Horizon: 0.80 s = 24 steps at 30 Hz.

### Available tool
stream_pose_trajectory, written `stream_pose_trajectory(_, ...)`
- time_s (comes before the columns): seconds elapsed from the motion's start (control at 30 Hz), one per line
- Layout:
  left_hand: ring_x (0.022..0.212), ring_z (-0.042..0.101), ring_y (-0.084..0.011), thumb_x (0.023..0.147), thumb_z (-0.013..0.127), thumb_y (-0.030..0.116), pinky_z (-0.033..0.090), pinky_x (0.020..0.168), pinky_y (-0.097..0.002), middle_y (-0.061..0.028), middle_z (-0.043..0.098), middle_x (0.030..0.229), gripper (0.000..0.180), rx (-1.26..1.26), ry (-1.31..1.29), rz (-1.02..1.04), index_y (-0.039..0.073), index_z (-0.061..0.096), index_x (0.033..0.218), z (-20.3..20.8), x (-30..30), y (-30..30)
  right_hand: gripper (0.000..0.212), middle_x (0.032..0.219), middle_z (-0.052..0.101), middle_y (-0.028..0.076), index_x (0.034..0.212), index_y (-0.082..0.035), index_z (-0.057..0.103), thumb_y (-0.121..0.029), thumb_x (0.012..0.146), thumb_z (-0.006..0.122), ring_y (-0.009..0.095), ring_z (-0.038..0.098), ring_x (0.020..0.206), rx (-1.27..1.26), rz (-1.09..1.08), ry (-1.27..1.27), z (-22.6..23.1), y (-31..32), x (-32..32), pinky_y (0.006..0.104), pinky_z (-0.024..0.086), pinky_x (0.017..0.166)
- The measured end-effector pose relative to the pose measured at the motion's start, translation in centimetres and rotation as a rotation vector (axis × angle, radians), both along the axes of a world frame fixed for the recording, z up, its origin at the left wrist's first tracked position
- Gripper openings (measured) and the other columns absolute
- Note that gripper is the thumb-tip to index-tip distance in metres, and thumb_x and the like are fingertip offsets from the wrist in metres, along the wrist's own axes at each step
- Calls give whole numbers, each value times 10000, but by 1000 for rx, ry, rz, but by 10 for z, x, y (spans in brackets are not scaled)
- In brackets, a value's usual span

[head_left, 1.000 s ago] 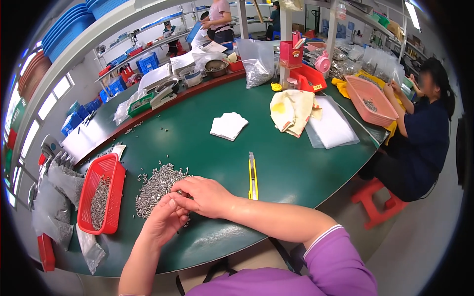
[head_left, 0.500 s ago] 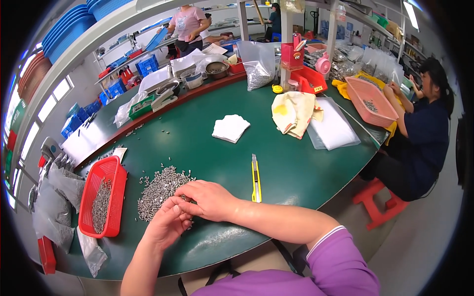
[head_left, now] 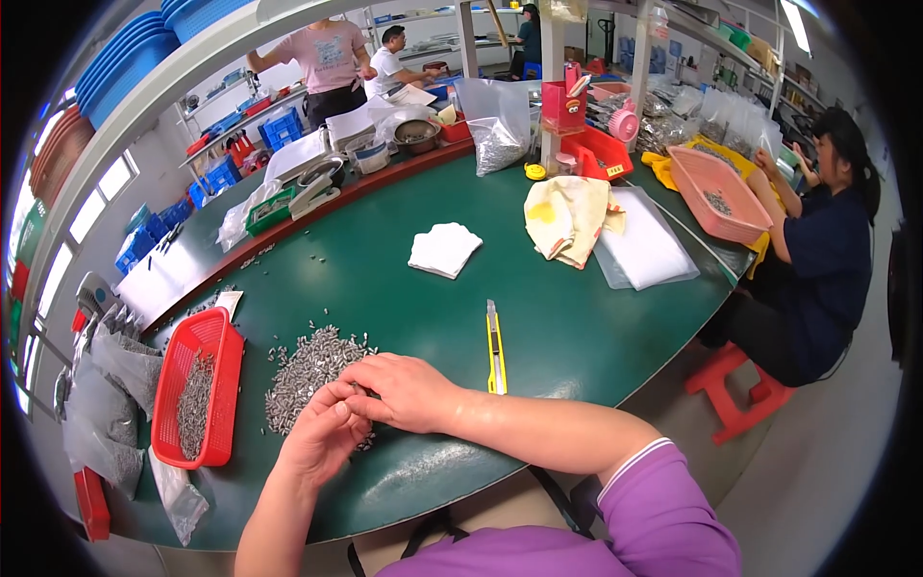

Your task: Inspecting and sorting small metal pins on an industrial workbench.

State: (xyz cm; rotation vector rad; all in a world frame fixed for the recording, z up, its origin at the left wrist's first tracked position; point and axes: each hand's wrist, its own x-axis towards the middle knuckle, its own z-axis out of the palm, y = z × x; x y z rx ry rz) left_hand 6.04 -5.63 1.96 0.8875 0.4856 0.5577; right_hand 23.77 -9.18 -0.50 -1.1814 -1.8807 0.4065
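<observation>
On the green counter (head_left: 404, 313) lies a loose pile of small metal pins (head_left: 310, 377), its near right edge beneath the left hand (head_left: 322, 438) and right hand (head_left: 409, 391), which meet with fingertips (head_left: 342, 410) together; whether they pinch a pin I cannot tell. Left of the pile is a red perforated basket (head_left: 226, 394) holding similar pieces (head_left: 195, 409); to the right lies a yellow utility knife (head_left: 496, 356)

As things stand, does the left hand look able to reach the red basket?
Probably yes: mostly bare green tabletop lies between the left hand and the red basket, whose top is open, though it seems to meet the right hand.
</observation>
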Motion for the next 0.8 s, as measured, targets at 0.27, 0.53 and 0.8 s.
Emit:
stream_pose_trajectory(0.27, 869, 551, -99, 827, 662, 118, 465, 762, -244, -1, 570, 982, 209, -17, 16, 20, 86, 555, 1003, -2, -1, 1, 325, 1001, 602, 85, 1058, -84, 569, -354, 883, 522, 290, 562, 936, -5, 19, -1, 0, 0, 1, 388, 461, 817)
stream_pose_trajectory(0.53, 847, 556, -99, 827, 671, 144, 475, 770, -255, -3, 575, 955, 234, -27, 15, -19, 85, 548, 1016, 0, -1, -1, 318, 995, 602, 87, 1048, -84, 570, -352, 884, 522, 290, 564, 926, 4, 12, -10, 0, 1, 1, 388, 458, 812)
stream_pose_trajectory(0.8, 850, 560, -104, 830, 669, 146, 474, 773, -255, -3, 577, 950, 225, -17, -5, -28, 87, 554, 1014, -3, -3, 0, 307, 896, 592, 109, 965, -82, 565, -370, 872, 513, 310, 568, 887, 47, -3, 32, 0, 0, -2, 415, 458, 778)
